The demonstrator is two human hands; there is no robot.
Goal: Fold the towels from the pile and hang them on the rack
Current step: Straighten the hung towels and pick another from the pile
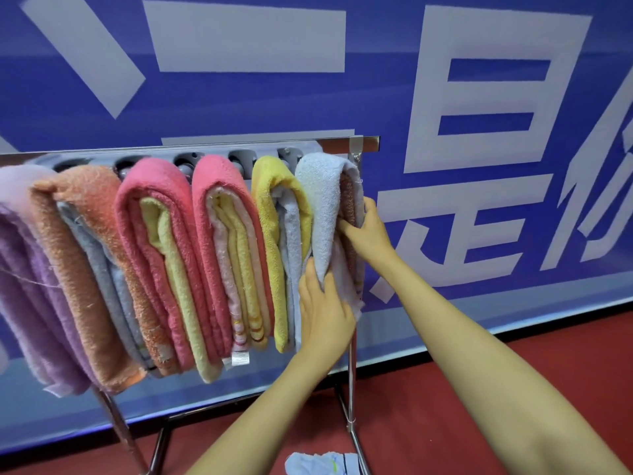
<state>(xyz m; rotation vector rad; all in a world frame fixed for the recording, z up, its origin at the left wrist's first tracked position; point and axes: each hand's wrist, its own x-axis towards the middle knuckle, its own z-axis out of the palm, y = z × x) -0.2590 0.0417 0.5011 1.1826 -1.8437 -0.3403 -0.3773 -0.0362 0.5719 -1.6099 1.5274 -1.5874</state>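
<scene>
Blue banner (376, 97) with big white characters fills the background; red floor (479, 389) below it. Chrome rack (351, 371) stands in front of the banner, top bar running left to right, legs splayed on the floor. Six folded towels draped over the bar, packed side by side and touching: lilac towel (20, 269) at far left, then orange towel (85, 269), pink towel (154, 252) with a yellow-green layer inside, second pink towel (219, 186) with yellow and pale pink layers, yellow towel (270, 186), and pale blue towel (318, 200) last, at the bar's right end beside the upright post. Both hands on the pale blue towel. Right hand (370, 231) at mid-height: fingers tucked into the fold, thumb on the outer edge, pinching the rear layers. Left hand (325, 313) lower, fingers straight and pointing up, pressed flat to the hanging front layer. Small white-and-blue cloth (322, 464) lies on the floor by the rack's right foot.
</scene>
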